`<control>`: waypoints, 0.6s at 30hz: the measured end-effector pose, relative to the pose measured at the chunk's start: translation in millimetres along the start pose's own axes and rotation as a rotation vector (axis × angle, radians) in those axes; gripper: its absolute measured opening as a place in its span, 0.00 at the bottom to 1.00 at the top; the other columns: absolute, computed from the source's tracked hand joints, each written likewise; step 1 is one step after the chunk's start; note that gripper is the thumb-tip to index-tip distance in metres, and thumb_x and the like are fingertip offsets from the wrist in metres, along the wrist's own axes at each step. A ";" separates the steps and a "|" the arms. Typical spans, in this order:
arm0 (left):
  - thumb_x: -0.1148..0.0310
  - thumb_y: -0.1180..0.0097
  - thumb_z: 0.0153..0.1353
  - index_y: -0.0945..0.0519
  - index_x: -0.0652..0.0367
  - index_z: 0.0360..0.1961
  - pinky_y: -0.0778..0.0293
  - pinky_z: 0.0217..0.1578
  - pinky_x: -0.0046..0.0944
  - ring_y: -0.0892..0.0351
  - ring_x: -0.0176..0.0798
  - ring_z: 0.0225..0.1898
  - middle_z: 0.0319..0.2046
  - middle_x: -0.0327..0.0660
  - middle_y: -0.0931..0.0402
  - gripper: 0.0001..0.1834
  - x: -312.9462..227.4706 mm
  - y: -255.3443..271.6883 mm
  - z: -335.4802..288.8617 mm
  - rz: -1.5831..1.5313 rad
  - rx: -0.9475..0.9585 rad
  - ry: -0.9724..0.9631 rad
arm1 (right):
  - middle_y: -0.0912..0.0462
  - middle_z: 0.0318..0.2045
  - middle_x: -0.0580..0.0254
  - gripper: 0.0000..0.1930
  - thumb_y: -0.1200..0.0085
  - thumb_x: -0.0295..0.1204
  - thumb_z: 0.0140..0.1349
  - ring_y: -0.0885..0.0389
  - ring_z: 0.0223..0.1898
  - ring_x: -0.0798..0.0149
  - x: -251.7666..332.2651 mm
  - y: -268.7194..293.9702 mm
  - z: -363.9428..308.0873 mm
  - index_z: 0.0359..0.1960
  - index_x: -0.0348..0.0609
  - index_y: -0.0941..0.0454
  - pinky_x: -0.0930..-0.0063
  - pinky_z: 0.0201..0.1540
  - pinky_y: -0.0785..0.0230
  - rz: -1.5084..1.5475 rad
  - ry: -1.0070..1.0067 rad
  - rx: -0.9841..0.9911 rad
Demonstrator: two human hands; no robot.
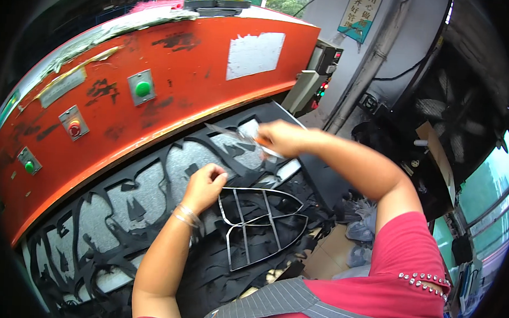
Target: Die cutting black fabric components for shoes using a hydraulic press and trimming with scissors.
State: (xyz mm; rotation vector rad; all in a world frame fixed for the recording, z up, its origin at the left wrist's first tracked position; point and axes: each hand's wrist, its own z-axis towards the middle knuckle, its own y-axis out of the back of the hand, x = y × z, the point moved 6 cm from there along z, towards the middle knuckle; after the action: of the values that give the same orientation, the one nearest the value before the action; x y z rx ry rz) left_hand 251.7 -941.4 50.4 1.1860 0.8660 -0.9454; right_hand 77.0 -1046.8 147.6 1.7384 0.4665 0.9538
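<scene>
pale wall (pixel 354 61) bearing 1 sign (pixel 360 16); grey pipe (pixel 379 51); greenish windows (pixel 488 178) at right

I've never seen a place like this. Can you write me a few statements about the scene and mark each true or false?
1. The right hand is empty. False: it grips an orange-handled tool, too blurred to name further.
2. Bracelets circle the left wrist. True.
3. The machine's front panel is blue. False: it is orange-red.
4. A metal frame with crossbars lies to the right of the left hand. True.
5. Every button on that panel is green. False: one is a red button.
</scene>
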 end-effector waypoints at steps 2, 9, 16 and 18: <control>0.67 0.43 0.55 0.20 0.63 0.33 0.26 0.36 0.39 0.20 0.45 0.34 0.31 0.48 0.20 0.10 -16.4 -36.2 22.9 0.094 0.032 -0.074 | 0.21 0.29 0.50 0.24 0.35 0.48 0.50 0.21 0.33 0.56 -58.6 -34.6 -47.4 0.33 0.39 0.27 0.64 0.34 0.31 -0.034 -0.230 0.097; 0.61 0.42 0.53 0.19 0.66 0.40 0.29 0.50 0.44 0.23 0.53 0.47 0.42 0.55 0.22 0.19 16.7 -142.3 95.5 0.370 -0.058 -0.116 | 0.32 0.20 0.64 0.43 0.56 0.76 0.45 0.31 0.21 0.70 -166.7 -116.1 -148.3 0.31 0.39 0.30 0.75 0.25 0.34 0.605 -0.651 0.241; 0.49 0.36 0.44 0.22 0.68 0.46 0.30 0.52 0.44 0.23 0.55 0.49 0.45 0.60 0.23 0.34 12.4 -187.3 115.3 0.689 0.410 0.377 | 0.28 0.30 0.61 0.53 0.75 0.80 0.47 0.27 0.29 0.67 -187.3 -102.1 -144.2 0.47 0.36 0.32 0.72 0.30 0.31 0.701 -0.672 0.594; 0.50 0.36 0.45 0.21 0.67 0.43 0.28 0.49 0.46 0.22 0.56 0.48 0.43 0.59 0.22 0.32 0.5 -184.2 114.0 0.625 0.261 0.259 | 0.28 0.30 0.60 0.54 0.76 0.81 0.45 0.27 0.28 0.66 -194.5 -101.0 -141.8 0.46 0.35 0.32 0.71 0.30 0.31 0.755 -0.628 0.610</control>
State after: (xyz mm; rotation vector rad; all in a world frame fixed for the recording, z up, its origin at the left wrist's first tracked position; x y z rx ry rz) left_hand 87.2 -1074.6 4.2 1.7003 0.5173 -0.4014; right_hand -138.5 -1059.5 0.7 2.7290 -0.3942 0.7175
